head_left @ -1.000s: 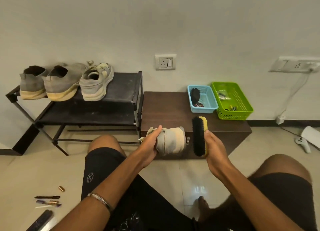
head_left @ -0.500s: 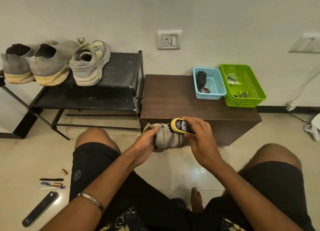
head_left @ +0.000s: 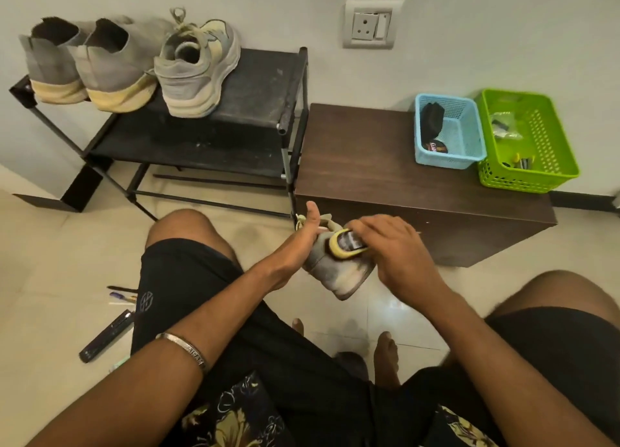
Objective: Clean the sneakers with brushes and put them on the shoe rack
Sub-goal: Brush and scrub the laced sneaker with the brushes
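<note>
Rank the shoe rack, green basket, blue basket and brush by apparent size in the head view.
Largest to smallest:
1. shoe rack
2. green basket
3. blue basket
4. brush, partly hidden under the right hand

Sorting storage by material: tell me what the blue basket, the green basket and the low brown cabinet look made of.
Blue basket: plastic, likely; moulded mesh walls, slight sheen.
Green basket: same, glossy perforated sides.
Low brown cabinet: wood-look, possibly laminate; dark grain, matte top.

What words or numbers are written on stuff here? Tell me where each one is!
Silver metal bracelet on the left wrist: engraved letters, too blurred to read.
Yellow-edged shoe brush: a label, too blurred.
Round dark tin in the blue plastic basket: red lettering, too small.
Black shorts: round logo, no words.
</note>
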